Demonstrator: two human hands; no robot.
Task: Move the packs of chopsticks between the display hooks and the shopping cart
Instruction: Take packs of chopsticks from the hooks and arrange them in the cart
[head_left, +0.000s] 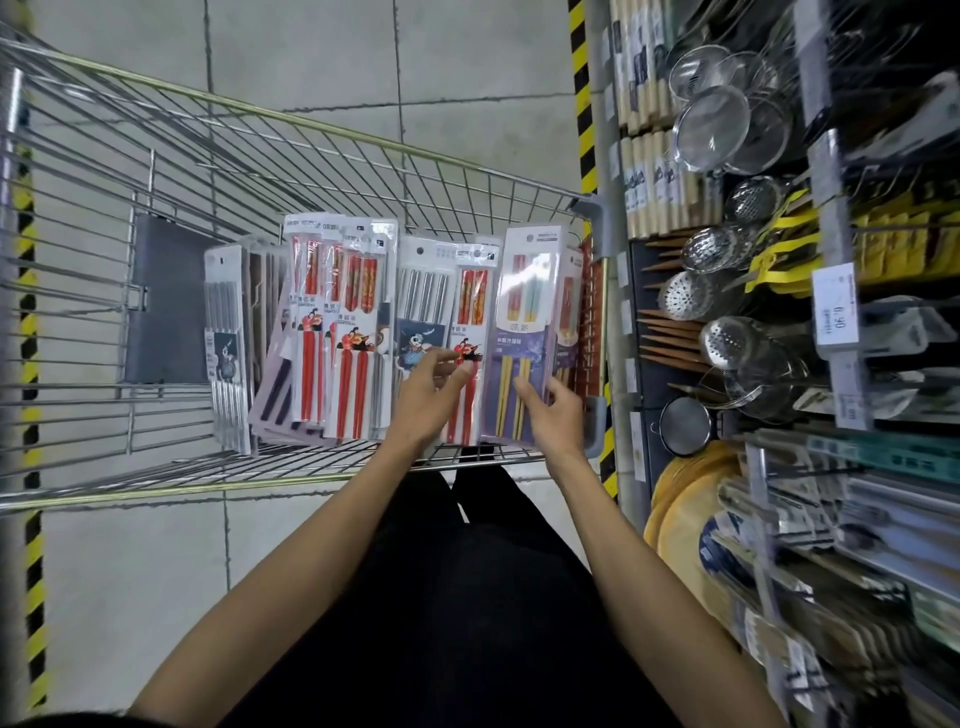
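Several packs of chopsticks lean in a row in the near end of the wire shopping cart. My left hand pinches a pack of red chopsticks between thumb and fingers, in front of a pack of steel chopsticks. My right hand grips the lower edge of a purple pack with yellow chopsticks at the cart's right side. More red packs and a steel pack stand further left.
A shelf unit on the right carries strainers, skimmers, wooden utensils and hanging packs, with a price tag. Yellow-black hazard tape runs along its base. A grey child-seat flap stands in the cart. Tiled floor lies around.
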